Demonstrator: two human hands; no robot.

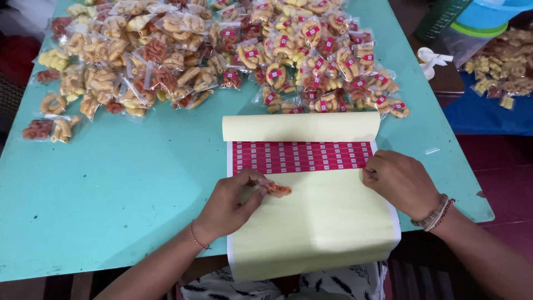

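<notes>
Small clear bags [166,61] of orange and yellow snacks lie piled across the turquoise table [111,178]. The left hand [230,203] pinches one small snack bag [276,190] over the yellow sticker sheet [316,216]. The right hand [401,182], fingers curled, picks at the red stickers [300,156] at the sheet's edge.

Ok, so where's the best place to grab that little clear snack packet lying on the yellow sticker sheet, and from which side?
Probably by the right end of the small clear snack packet, coming from the right. The left hand already pinches its left end, while the right end lies free and flat on the pale yellow sticker sheet. The right hand rests at the sheet's right edge, on that side.
</notes>
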